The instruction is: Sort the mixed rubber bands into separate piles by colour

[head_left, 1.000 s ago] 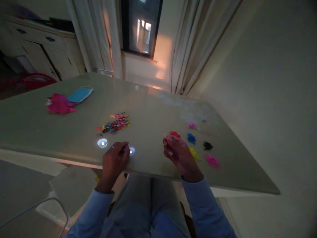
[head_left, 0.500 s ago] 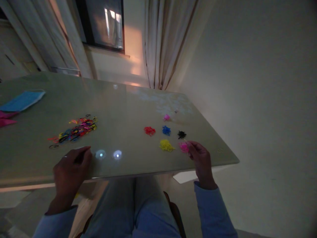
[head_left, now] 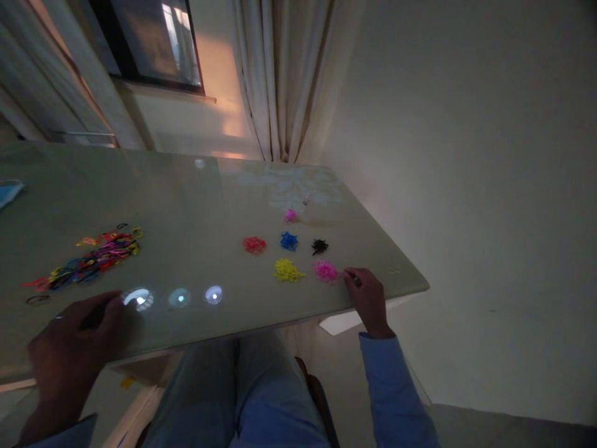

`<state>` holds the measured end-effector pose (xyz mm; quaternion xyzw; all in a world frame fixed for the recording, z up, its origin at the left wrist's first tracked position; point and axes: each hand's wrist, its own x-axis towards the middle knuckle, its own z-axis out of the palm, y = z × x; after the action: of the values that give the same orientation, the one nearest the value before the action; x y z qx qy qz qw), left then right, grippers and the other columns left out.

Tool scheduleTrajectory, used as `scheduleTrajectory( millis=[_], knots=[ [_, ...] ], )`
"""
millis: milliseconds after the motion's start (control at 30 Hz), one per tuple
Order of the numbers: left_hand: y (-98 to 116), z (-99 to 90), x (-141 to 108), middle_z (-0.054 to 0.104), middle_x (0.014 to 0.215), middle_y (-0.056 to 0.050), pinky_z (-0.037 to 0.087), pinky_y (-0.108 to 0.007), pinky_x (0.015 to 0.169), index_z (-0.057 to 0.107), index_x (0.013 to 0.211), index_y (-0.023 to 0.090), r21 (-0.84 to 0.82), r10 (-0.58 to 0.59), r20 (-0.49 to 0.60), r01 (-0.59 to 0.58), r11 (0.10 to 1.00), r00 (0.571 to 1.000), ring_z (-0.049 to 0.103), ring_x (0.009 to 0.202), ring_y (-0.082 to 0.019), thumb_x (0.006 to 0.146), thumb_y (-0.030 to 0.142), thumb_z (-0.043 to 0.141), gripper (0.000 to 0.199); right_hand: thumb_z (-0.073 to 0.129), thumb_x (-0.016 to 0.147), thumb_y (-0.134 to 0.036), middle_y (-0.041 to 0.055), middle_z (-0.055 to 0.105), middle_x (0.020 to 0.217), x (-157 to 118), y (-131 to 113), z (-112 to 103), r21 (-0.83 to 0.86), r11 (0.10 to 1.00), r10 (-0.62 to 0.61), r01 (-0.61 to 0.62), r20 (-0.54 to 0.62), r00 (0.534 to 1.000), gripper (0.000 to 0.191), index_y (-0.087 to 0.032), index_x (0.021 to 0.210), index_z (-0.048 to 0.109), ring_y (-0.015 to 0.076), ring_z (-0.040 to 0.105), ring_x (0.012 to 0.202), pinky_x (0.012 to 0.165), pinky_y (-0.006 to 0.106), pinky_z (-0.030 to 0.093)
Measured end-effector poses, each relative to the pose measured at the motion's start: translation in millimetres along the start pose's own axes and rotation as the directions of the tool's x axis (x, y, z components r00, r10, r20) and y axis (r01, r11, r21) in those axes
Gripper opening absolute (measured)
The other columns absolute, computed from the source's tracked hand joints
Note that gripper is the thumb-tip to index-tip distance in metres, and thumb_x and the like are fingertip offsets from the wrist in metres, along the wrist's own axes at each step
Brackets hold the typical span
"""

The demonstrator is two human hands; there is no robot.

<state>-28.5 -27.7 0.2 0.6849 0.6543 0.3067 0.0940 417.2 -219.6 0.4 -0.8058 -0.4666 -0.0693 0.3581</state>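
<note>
My right hand (head_left: 367,297) is at the right end of the table, its thumb and forefinger pinched at the edge of a pink pile of small rubber bands (head_left: 326,271). A pink strand reaches its fingertips. Beside that pile lie yellow rubber bands (head_left: 287,270), and behind them red rubber bands (head_left: 254,244), blue rubber bands (head_left: 288,241) and black rubber bands (head_left: 319,246). My left hand (head_left: 77,339) rests near the front edge with thumb and forefinger together; whether anything is between them is hidden. Just beyond it lies a mixed-colour heap of rubber bands (head_left: 91,264).
Farther back on the glossy table (head_left: 196,205) are a small pink object (head_left: 290,215) and a tiny clear item (head_left: 306,200). Part of a blue face mask (head_left: 8,193) shows at the far left. A wall (head_left: 466,186) stands beyond the table's right side.
The view has swung right, so the table's things sit farther left. My right hand has drawn a little to the right of the pink pile. My left hand keeps its pinched shape.
</note>
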Motion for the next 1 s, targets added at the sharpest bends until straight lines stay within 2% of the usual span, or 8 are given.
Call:
scheduleTrajectory(
  millis=[100, 233, 400, 533, 667, 767, 833, 1000],
  knots=[
    [7, -1.6, -1, 0.072, 0.106, -0.007, 0.052, -0.043, 0.079, 0.065, 0.096, 0.027, 0.017, -0.079, 0.046, 0.078, 0.997, 0.996, 0.068, 0.093, -0.03, 0.086, 0.059, 0.042, 0.041, 0.051, 0.091, -0.044, 0.0132, 0.07, 0.084, 0, 1, -2, 0.019, 1.0, -0.01, 0.01, 0.0, 1.0, 0.038, -0.014, 0.089, 0.073, 0.0213, 0.062, 0.068, 0.069, 0.037, 0.051],
    [4, 4.8, -1, 0.072, 0.098, -0.001, 0.051, -0.042, 0.081, 0.065, 0.091, 0.03, 0.026, -0.009, -0.042, 0.01, 1.0, 0.999, 0.067, 0.094, -0.028, 0.085, 0.052, 0.047, 0.03, 0.054, 0.09, -0.041, 0.0113, 0.07, 0.085, -3, -10, -10, 0.084, 0.996, -0.005, 0.009, -0.046, 0.999, 0.031, -0.016, 0.09, 0.072, 0.0198, 0.062, 0.067, 0.065, 0.033, 0.05],
    [-9, 13.8, 3, 0.072, 0.09, 0.001, 0.049, -0.032, 0.07, 0.068, 0.091, 0.029, 0.049, 0.076, -0.111, -0.071, 0.996, 0.991, 0.066, 0.08, -0.021, 0.084, 0.046, 0.054, 0.023, 0.056, 0.092, -0.03, 0.0072, 0.068, 0.084, -13, -63, -4, 0.233, 0.967, -0.106, 0.106, -0.013, 0.994, 0.019, -0.019, 0.093, 0.072, 0.0173, 0.059, 0.067, 0.063, 0.029, 0.047],
    [-8, 13.4, 3, 0.073, 0.089, -0.002, 0.049, -0.031, 0.067, 0.07, 0.092, 0.023, 0.02, 0.129, -0.097, -0.127, 0.992, 0.987, 0.066, 0.074, -0.02, 0.086, 0.041, 0.053, 0.026, 0.056, 0.093, -0.024, 0.0059, 0.068, 0.083, -23, -121, 26, 0.454, 0.861, -0.318, 0.23, 0.128, 0.939, 0.015, -0.021, 0.093, 0.071, 0.017, 0.06, 0.07, 0.067, 0.029, 0.048],
    [-3, 11.8, 2, 0.074, 0.092, -0.008, 0.049, -0.032, 0.068, 0.072, 0.094, 0.018, -0.004, 0.124, -0.086, -0.125, 0.992, 0.989, 0.067, 0.075, -0.021, 0.087, 0.039, 0.05, 0.031, 0.057, 0.095, -0.025, 0.0049, 0.067, 0.083, -28, -166, 70, 0.631, 0.738, -0.514, 0.239, 0.297, 0.804, 0.017, -0.022, 0.101, 0.072, 0.0164, 0.06, 0.072, 0.069, 0.029, 0.047],
    [-3, 13.0, 1, 0.073, 0.092, -0.009, 0.05, -0.032, 0.071, 0.073, 0.095, 0.017, -0.017, 0.135, -0.084, -0.137, 0.99, 0.987, 0.067, 0.076, -0.021, 0.089, 0.039, 0.048, 0.034, 0.058, 0.095, -0.027, 0.0054, 0.069, 0.084, -25, -185, 102, 0.679, 0.699, -0.59, 0.226, 0.369, 0.718, 0.017, -0.021, 0.102, 0.073, 0.0166, 0.061, 0.074, 0.07, 0.029, 0.047],
    [-4, 14.1, 1, 0.073, 0.091, -0.008, 0.05, -0.031, 0.071, 0.073, 0.095, 0.017, -0.038, 0.144, -0.076, -0.148, 0.988, 0.987, 0.067, 0.076, -0.021, 0.088, 0.04, 0.048, 0.034, 0.059, 0.093, -0.026, 0.006, 0.07, 0.086, -21, -192, 116, 0.669, 0.707, -0.594, 0.228, 0.388, 0.705, 0.017, -0.021, 0.1, 0.073, 0.017, 0.061, 0.076, 0.072, 0.03, 0.047],
    [-9, 11.4, 9, 0.072, 0.086, -0.006, 0.051, -0.03, 0.07, 0.073, 0.094, 0.018, -0.129, 0.142, -0.003, -0.141, 0.982, 0.99, 0.065, 0.07, -0.018, 0.086, 0.042, 0.05, 0.035, 0.061, 0.092, -0.025, 0.0046, 0.071, 0.084, -16, -192, 121, 0.657, 0.74, -0.503, 0.143, 0.399, 0.767, 0.014, -0.021, 0.095, 0.074, 0.016, 0.062, 0.072, 0.068, 0.028, 0.047]
  ],
)
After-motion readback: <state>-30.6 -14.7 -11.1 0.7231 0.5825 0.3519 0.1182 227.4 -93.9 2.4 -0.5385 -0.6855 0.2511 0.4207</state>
